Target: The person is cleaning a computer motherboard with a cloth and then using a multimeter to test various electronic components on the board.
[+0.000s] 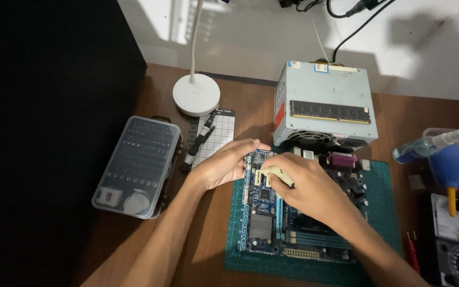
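A blue circuit board lies flat on a green mat on the desk. The right hand has its grip pinched on a small pale tool that touches the board. The left hand has a loose, open grip on the board's far left corner. Behind stands a grey power box with a memory stick on top.

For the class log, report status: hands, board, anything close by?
Left hand steadies motherboard at its edge. Right hand grips a pale tool over the slots. Power supply sits just behind the board.
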